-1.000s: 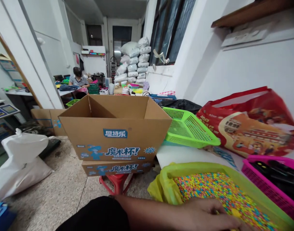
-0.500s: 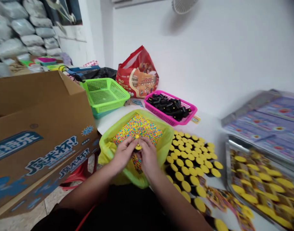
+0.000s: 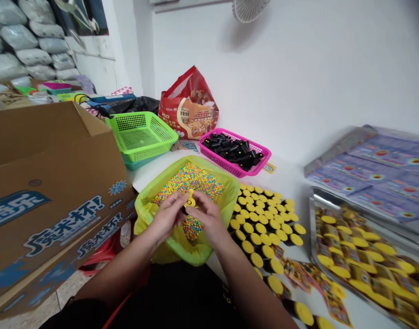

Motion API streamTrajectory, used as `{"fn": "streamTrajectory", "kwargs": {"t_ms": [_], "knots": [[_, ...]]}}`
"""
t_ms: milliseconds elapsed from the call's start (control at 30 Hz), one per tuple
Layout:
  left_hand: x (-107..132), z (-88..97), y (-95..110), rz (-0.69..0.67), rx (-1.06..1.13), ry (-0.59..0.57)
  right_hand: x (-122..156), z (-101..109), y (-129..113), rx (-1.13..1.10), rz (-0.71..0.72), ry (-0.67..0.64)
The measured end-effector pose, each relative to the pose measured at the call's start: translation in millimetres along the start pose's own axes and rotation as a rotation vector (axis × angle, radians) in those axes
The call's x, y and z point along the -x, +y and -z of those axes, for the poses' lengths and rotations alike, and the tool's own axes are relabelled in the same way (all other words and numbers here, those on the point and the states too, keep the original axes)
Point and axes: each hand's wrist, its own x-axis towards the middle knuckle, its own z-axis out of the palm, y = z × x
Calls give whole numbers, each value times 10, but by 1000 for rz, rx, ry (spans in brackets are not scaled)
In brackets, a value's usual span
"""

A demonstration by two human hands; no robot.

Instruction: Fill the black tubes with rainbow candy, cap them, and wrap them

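My left grip and right grip close together over a lime-green tray lined with a yellow plastic bag; fingers of both curl around a yellow-capped black tube, which I hold tilted just above the tray; I cannot tell which grip bears more of it; multicoloured candy beads fill the tray beneath my hands; a pink plastic basket of uncapped black tubes sits just beyond the tray on the white worktop, beside a green mesh basket; to my right, rows of yellow-capped tubes stand on the worktop; farther right, a metal tray carries yellow-topped items on printed cards, next to a stack of purple printed sheets; a red printed bag leans near the wall behind the pink basket; a cardboard carton with blue lettering stands open at my left; white sacks are piled in the far corner; a wall fan hangs overhead.
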Motion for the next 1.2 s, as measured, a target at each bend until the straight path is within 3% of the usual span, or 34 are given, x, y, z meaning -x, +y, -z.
{"fn": "streamTrajectory", "kwargs": {"t_ms": [100, 267, 467, 567, 667, 800, 867, 933, 1033, 1200], "knots": [[4, -15, 7, 21, -7, -25, 24, 22, 5, 58, 146, 50], [41, -17, 15, 3, -8, -8, 79, -21, -4, 412, 468, 137], [62, 10, 42, -38, -19, -8, 170, -136, 31, 682, 613, 167], [34, 8, 52, -1, -69, -43, 178, -83, 6, 804, 589, 153], [91, -8, 42, -20, -300, -137, 200, 142, -108, 799, 507, 215], [293, -32, -50, -408, -901, -318, 300, 633, -284, 626, 263, 526], [376, -46, -127, -583, -1189, -422, 393, 857, -305, 584, 148, 592], [416, -65, -201, -672, -1368, -455, 505, 1008, -260, 639, 57, 547], [421, -95, -262, -717, -1462, -441, 661, 1090, -113, 811, -12, 427], [390, -96, -243, -704, -1495, -414, 726, 1046, 82, 1190, 98, 206]]}}
